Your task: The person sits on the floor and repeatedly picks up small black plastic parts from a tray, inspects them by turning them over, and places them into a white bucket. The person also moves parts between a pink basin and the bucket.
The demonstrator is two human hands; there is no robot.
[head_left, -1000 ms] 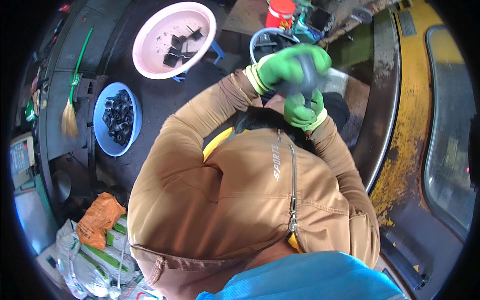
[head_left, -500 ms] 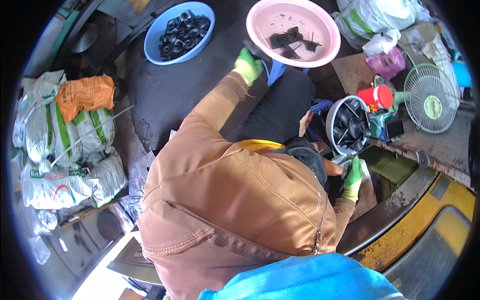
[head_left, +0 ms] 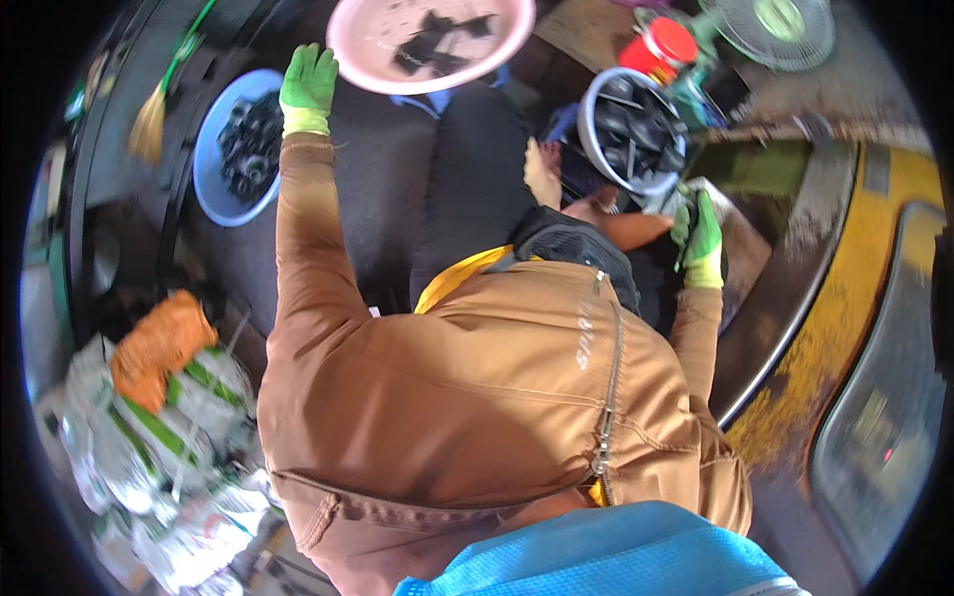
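While both arms are stretched out from the brown jacket [head_left: 467,397], the scene is laid out as follows.

Left hand: the left hand [head_left: 306,87], in a green glove, is seen raised with fingers spread wide; nothing is held. It is placed between the blue bowl and the pink bowl, just beside the pink rim.

Right hand: the right hand [head_left: 702,238], also green-gloved, is seen low at the right, beside the grey bowl. Its fingers are curled downward, but whether anything is gripped cannot be told.

Pink bowl: the pink bowl [head_left: 358,60] is set at the top, cut by the frame edge; a few black parts are held in it.

Blue bowl: the blue bowl [head_left: 214,189] is set on the dark floor to the left of the left arm, filled with black ring-shaped parts [head_left: 248,149].

Grey bowl: the grey bowl [head_left: 594,149] is found just above the right hand, loaded with dark parts.

Red can: a red can [head_left: 658,50] is placed behind the grey bowl.

Fan: a small green fan [head_left: 775,25] is seen at the top right.

Broom: a broom [head_left: 151,119] is laid left of the blue bowl.

Sacks: white-and-green sacks [head_left: 169,427] with an orange bag [head_left: 159,343] on top are piled at the lower left.

Yellow edge: a worn yellow edge [head_left: 835,338] is seen curving along the right.
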